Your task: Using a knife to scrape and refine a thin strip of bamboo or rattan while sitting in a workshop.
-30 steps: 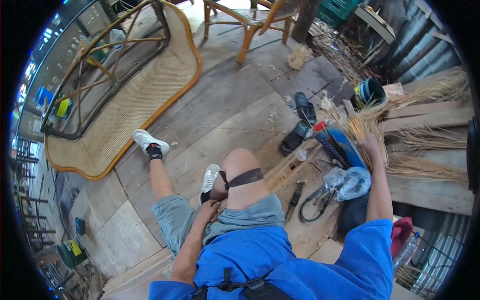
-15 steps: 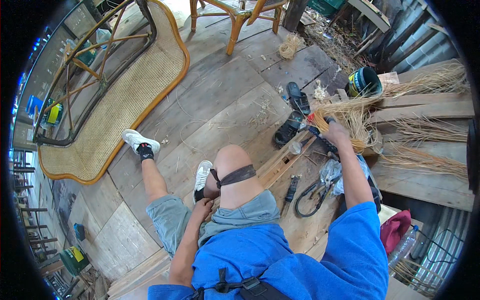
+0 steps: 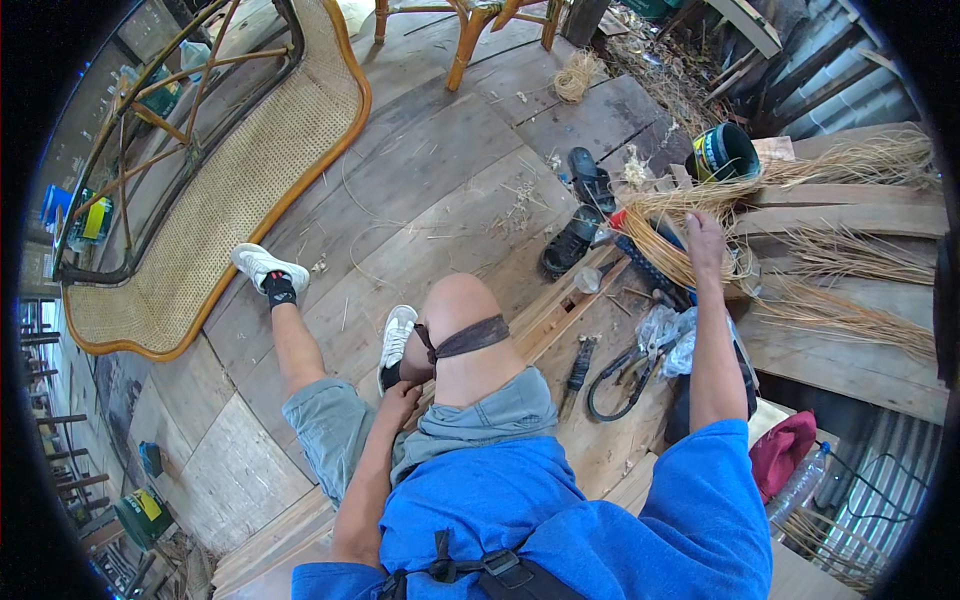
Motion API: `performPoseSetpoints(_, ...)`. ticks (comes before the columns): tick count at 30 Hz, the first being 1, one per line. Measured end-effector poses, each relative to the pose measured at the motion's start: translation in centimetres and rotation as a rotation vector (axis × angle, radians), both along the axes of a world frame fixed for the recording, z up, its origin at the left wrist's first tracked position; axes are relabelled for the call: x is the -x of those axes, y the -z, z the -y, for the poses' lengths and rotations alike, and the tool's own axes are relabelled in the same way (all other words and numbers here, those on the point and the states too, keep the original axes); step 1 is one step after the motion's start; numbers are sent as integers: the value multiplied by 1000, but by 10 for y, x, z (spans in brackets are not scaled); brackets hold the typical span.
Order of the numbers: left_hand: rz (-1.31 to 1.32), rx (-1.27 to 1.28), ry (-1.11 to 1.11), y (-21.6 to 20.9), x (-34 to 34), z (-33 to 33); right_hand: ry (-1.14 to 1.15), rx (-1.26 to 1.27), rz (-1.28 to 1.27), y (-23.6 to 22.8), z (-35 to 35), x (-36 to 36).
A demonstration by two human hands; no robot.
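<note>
Right hand (image 3: 706, 243) at straw bundle (image 3: 664, 243), left hand (image 3: 400, 402) beside bent leg (image 3: 468, 375); grips cannot be determined. Yellow-labelled bucket (image 3: 711, 156) nearby.

Golden strands (image 3: 662, 236), blue shirt (image 3: 480, 485), grey-green shorts (image 3: 478, 416)

- Between ten and eleven o'clock from the sitter (image 3: 490, 490), I see a cane seat (image 3: 255, 185) on the floorboards (image 3: 450, 205).
- Closer in, same bearing: the left hand (image 3: 400, 398), beside the folded leg (image 3: 470, 375).
- Twelve: a chair (image 3: 468, 45); right of it, a coil of strands (image 3: 575, 78).
- Toward one: two sandals (image 3: 590, 180), one behind the other.
- Between one and two: a strand bundle (image 3: 655, 225), right hand (image 3: 705, 242) over it, bucket (image 3: 728, 152) behind.
- Two: planks (image 3: 850, 218), with loose strands (image 3: 850, 252) on them.
- Three: a bottle (image 3: 800, 485), cloth (image 3: 785, 455) just beyond.
</note>
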State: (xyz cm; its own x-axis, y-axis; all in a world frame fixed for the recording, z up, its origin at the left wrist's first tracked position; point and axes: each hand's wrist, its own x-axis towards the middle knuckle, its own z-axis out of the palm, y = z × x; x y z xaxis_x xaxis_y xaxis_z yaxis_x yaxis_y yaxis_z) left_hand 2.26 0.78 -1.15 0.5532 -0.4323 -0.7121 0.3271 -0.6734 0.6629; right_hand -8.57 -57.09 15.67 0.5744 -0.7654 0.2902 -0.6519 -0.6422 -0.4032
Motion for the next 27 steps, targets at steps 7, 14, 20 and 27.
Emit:
performPoseSetpoints(7, -60, -89, 2, -23, -3, 4, 199, -1333, 307, 52, -117, -61)
performPoseSetpoints(14, 79, -76, 89, -30, -1, 12, 537, -1743, 1213, 140, -91, -82)
performPoseSetpoints(20, 18, -68, -8, -55, -3, 10, 496, -1690, 1176, 148, -117, -85)
performPoseSetpoints(27, -54, 18, -131, -71, -3, 0, 551, -1839, 1012, 148, -108, -104)
